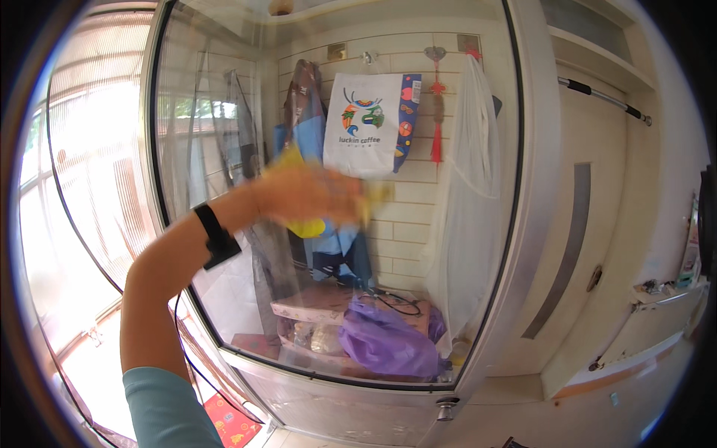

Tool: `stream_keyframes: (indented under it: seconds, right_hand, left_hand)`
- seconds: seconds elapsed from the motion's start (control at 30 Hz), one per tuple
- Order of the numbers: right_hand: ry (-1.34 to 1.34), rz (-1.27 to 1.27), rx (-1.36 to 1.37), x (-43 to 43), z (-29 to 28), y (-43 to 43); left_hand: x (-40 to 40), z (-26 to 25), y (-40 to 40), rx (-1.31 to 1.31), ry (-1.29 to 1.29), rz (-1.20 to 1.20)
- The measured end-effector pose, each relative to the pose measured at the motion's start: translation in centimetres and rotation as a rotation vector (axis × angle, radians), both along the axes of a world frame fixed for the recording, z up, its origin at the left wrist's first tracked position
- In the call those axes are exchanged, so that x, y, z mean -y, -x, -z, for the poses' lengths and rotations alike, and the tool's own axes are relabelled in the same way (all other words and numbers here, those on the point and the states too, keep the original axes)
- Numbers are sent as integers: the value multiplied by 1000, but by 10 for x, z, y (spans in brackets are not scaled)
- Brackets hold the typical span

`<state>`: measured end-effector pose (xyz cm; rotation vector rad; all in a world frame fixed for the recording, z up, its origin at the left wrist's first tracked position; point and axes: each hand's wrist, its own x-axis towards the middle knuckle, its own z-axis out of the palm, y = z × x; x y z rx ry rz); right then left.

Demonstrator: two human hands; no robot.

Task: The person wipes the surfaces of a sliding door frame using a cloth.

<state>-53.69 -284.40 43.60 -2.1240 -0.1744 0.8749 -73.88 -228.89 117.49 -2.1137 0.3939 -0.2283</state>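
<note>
My left hand (313, 193), blurred, is raised in front of a framed glass door panel (406, 235). It holds a yellow cloth (307, 228), which shows above and below the fingers and appears to lie against the glass. A black band with a small box (221, 249) circles the left wrist. My right hand is out of view. Through the pane I see a white printed bag (358, 126), blue and brown garments (305, 92), a sheer white cloth (473, 168) and a purple plastic bag (386, 341).
A round metal knob (446, 409) sits on the panel's lower frame. Dark cables (190, 358) hang at left beside bright ribbed sheeting (120, 168). To the right stand a cream door (538, 224), a metal bar (605, 101) and a cluttered shelf (661, 294).
</note>
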Motion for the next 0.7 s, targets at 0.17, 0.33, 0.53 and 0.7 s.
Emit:
stream_keyframes:
  seconds: [0.17,0.33,0.53,0.7]
  right_hand:
    - [15,-12,7,17,7,-14]
    - [37,36,-11,39,22,-8]
    - [57,80,-30,58,37,0]
    - [55,61,-21,65,48,-13]
  left_hand:
    - [-40,-170,9,1082,-60,193]
    - [-10,-210,-52,1271,256,188]
    - [85,-81,-130,769,-139,120]
    - [107,34,-113,-131,0,362]
